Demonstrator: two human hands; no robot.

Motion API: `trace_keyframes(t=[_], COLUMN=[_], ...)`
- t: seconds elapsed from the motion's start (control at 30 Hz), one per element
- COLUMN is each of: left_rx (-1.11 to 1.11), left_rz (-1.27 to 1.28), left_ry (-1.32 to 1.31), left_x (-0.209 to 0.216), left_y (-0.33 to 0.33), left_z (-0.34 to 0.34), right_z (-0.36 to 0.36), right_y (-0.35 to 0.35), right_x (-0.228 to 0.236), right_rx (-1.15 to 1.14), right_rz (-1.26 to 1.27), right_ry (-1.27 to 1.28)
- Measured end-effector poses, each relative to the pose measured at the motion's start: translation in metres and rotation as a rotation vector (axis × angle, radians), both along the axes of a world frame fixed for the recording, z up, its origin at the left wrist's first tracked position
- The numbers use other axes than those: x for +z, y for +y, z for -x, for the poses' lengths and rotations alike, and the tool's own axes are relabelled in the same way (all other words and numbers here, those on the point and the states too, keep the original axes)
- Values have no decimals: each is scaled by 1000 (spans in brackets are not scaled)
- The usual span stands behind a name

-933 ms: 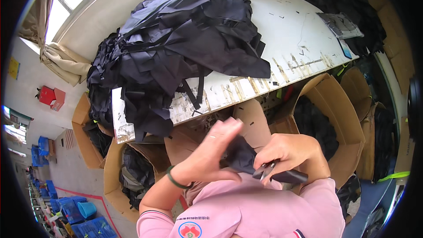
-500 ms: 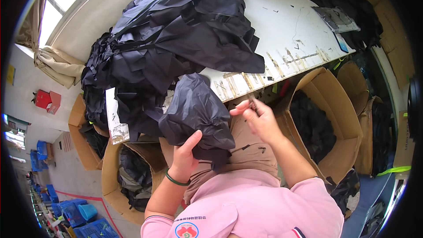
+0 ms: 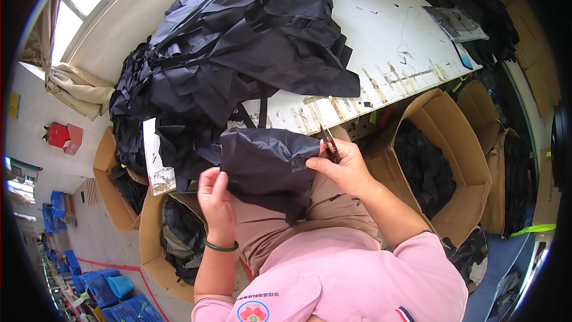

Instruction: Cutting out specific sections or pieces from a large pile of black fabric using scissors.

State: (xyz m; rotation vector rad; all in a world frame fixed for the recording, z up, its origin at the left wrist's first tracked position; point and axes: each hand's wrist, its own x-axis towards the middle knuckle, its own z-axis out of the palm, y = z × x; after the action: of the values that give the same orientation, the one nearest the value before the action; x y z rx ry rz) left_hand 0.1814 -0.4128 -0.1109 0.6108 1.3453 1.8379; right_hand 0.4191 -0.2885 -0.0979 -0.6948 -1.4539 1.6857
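A dark navy-black piece of thin fabric [image 3: 262, 158] hangs stretched between my two hands, above my lap. My left hand [image 3: 217, 200] pinches it at its left edge, thumb against fingers. At the upper right corner, my right hand [image 3: 344, 167] grips the cloth between thumb and finger. That same hand also has small dark scissors [image 3: 329, 146] in it, the blades pointing up and away from me. A small stitched patch of the cloth shows beside my right thumb. A dark strap [image 3: 263, 107] lies between this piece and the big pile of black fabric [image 3: 238, 42].
The white table [image 3: 381, 30] has worn marks along its front edge and scattered scraps. Cardboard boxes with dark cloth stand at the right [image 3: 462, 161] and lower left [image 3: 152, 250]. A plastic-wrapped packet [image 3: 456, 24] lies at the table's right. Blue baskets [image 3: 134, 310] are on the floor.
The bunched fabric is now spread flatter and lower. My right hand has moved in to its right edge and taken hold; my left hand has shifted left to the other edge.
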Motion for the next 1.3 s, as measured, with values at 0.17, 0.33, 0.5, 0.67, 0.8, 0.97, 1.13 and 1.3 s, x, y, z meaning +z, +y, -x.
trace_keyframes(t=[0.17, 0.33, 0.5, 0.67, 0.8, 0.97, 1.13, 1.3], left_rx=[57, -359, -597, -673, -713, -673, -840, -1016], left_rz=[-214, -154, -23, 11, -30, -55, -122, 78], left_ry=[1321, 1232, 734, 731, 826, 1145, 233, -160], left_x=[54, 55, 48, 56, 62, 61, 39, 4], left_y=[3, 21, 22, 22, 23, 18, 21, 30], left_z=[-19, -31, -24, -25, -25, -1, 3, -36], right_z=[9, 14, 6, 10, 6, 0, 6, 21], right_y=[-11, -21, -22, -16, -13, -10, -10, -21], right_x=[8, 20, 19, 50, 40, 40, 31, 24], right_rx=[100, 178, 119, 68, 277, 234, 366, 464], right_rz=[-34, -69, -213, -606, -589, -493, -331, -258], right_ry=[-86, -126, -201, -248, -393, -332, 48, 117])
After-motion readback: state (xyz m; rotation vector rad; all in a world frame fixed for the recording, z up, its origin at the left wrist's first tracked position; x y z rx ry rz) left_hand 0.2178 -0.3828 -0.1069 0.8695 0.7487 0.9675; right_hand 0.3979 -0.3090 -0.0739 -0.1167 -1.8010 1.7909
